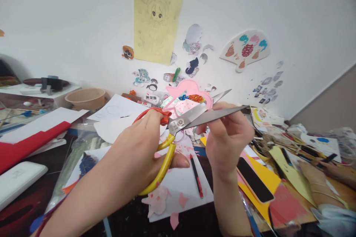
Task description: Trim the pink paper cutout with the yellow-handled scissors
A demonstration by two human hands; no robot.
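My left hand (147,144) is closed on the scissors, its fingers in the red and yellow handles. The scissors (180,121) point to the right with their blades apart. A pink paper cutout (185,90) with a curved outline stands just behind the blades, its right end beside them. My right hand (229,129) has its fingers bent around the right edge of the pink cutout, behind the blades. Below the hands, a white sheet (186,189) bears a red and black pen (197,176), a pink flower-like cutout (157,200) and pink scraps.
At the left are a white box-like device (20,181), a red strip (33,146) and a beige bowl (85,98). A phone (254,179) lies right of my right arm. Another person's hands (319,181) work at the far right. Drawings hang on the wall.
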